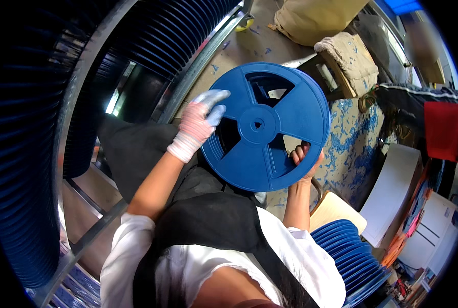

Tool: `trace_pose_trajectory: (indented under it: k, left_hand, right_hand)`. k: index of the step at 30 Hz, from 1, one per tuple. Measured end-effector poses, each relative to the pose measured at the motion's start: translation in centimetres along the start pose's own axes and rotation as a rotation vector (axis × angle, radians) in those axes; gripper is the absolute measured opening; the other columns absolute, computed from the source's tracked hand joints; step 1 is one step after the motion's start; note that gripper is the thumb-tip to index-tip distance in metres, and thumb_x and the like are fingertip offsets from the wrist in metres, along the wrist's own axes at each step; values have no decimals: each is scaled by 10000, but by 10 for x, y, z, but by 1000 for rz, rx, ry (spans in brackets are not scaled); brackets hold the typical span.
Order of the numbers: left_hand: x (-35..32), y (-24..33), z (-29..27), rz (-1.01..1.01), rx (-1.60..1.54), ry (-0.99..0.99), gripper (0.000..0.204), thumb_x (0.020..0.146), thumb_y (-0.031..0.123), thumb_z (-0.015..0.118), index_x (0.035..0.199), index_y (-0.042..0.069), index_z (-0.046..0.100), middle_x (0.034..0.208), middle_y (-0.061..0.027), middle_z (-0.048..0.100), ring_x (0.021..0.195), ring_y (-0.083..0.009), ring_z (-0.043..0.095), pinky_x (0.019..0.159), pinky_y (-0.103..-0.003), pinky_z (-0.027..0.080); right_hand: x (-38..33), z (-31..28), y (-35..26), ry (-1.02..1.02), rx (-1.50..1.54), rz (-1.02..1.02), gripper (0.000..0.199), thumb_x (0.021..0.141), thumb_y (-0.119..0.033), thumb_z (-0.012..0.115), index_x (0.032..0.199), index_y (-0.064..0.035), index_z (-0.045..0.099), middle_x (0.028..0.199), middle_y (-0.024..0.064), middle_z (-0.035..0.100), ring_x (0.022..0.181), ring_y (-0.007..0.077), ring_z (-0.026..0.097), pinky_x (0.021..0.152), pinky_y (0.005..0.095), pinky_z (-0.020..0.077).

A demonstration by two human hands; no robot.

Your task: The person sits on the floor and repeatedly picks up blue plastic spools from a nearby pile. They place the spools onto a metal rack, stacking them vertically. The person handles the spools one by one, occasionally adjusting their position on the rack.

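A round blue plastic reel (262, 126) with three cut-out windows and a small centre hole is held up in front of me, its flat face toward the camera. My left hand (201, 120), in a pink and grey work glove, grips the reel's left rim. My right hand (305, 159), bare, has its fingers hooked through the lower right window of the same reel.
Rows of stacked blue reels (29, 154) fill metal racks (88, 56) on the left. More blue reels (349, 251) are stacked at lower right beside a wooden stool (334, 208). Blue plastic shavings (357, 149) litter the floor. A tan sack (316, 18) and a cloth-covered stool (349, 56) lie beyond.
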State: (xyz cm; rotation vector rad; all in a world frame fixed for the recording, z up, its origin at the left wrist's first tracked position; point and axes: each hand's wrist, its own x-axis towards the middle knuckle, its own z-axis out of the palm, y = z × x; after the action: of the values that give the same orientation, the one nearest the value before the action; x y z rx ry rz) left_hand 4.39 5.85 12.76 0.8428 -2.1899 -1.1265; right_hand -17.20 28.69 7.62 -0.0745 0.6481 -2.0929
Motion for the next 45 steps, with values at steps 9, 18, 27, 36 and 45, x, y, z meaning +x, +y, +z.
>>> trace_pose_trajectory:
  k: [9, 18, 27, 36, 45]
  left_hand:
    - [83, -28, 32, 150, 303, -639, 167, 755, 80, 663, 920, 86, 687, 910, -121, 622, 896, -286, 594, 794, -362, 496]
    - [70, -3, 33, 483, 482, -729, 161, 716, 49, 639, 876, 67, 645, 837, -130, 606, 770, -319, 606, 689, -374, 504]
    - [68, -17, 39, -203, -309, -543, 100, 864, 96, 593, 933, 64, 657, 869, -67, 647, 810, -199, 625, 734, -312, 506]
    - [71, 2, 51, 298, 432, -768, 170, 806, 55, 617, 968, 68, 666, 925, -131, 644, 819, -317, 628, 743, -376, 522]
    - [67, -61, 88, 308, 367, -147, 173, 785, 41, 600, 958, 47, 609, 837, -153, 623, 678, -302, 611, 645, -383, 516]
  right_hand:
    - [-27, -6, -3, -93, -58, 14, 344, 928, -430, 483, 823, -103, 511, 622, -3, 428, 457, 93, 361, 391, 237, 330]
    - [-48, -16, -6, -71, -39, -4, 345, 913, -425, 523, 891, -81, 533, 610, -18, 410, 438, 75, 352, 374, 226, 322]
    - [-66, -24, -5, -24, 68, -67, 303, 926, -383, 532, 883, -83, 542, 691, 9, 442, 473, 86, 370, 425, 237, 347]
    - [-65, -32, -7, -51, 37, -54, 324, 918, -403, 535, 907, -80, 546, 695, 14, 446, 499, 91, 381, 431, 238, 354]
    - [-61, -37, -5, -16, 28, -68, 379, 915, -442, 514, 932, -64, 541, 747, 30, 478, 516, 105, 372, 462, 253, 362]
